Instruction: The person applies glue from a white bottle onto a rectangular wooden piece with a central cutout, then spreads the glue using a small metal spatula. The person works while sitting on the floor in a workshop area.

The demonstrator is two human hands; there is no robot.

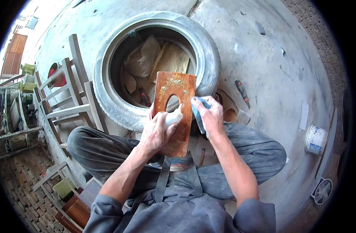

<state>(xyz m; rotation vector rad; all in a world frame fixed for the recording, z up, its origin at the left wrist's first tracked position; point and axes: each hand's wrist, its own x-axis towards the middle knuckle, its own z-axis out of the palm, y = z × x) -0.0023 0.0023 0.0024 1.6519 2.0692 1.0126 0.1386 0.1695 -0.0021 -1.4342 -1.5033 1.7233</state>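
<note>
A reddish-brown wooden board [182,134] with an oval hole and worn yellowish patches stands tilted above my lap. My left hand [154,132] is closed around a small white squeeze bottle [173,117], whose thin tip points up beside the oval hole. Its fingers also lie against the board's left side; whether they grip it is partly hidden. At the right edge of the board, my right hand [212,116] pinches a blue, pad-like piece [199,113], seen edge-on. Small metal fittings show near the board's top.
Beyond the board lies a grey-coated tyre [207,48] holding paper sheets [174,58] and a red-and-black screwdriver [145,97]. A red-and-black cutter [242,92] lies to its right. Wooden chair frames [71,87] stand left; a white bucket [316,139] sits far right.
</note>
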